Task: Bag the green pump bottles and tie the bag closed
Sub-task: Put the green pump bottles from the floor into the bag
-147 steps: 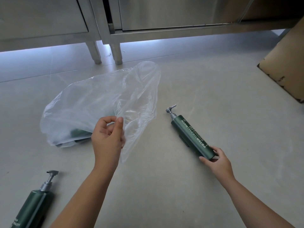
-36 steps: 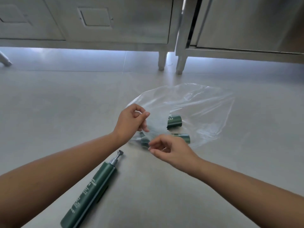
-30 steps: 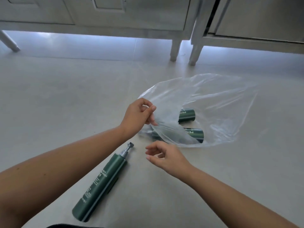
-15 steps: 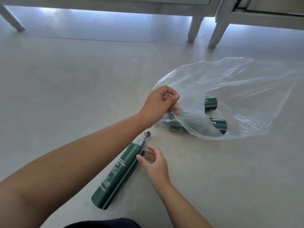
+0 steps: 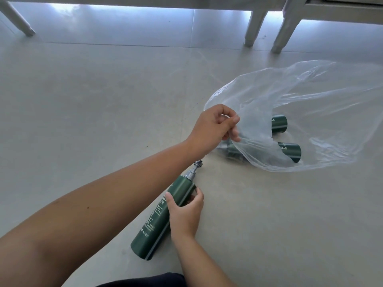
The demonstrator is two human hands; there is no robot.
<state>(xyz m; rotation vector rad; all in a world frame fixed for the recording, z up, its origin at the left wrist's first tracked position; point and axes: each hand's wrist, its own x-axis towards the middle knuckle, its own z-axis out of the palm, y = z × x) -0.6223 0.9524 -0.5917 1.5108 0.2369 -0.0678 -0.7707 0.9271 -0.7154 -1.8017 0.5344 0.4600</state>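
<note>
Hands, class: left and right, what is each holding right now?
Left hand: pinching rim of the clear plastic bag.
Right hand: gripping the dark green pump bottle.

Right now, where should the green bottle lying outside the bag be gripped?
Grip the bottle just below its pump, from its right side, as the right hand does: it lies flat, pump toward the bag, whose rim the left hand holds up.
</note>
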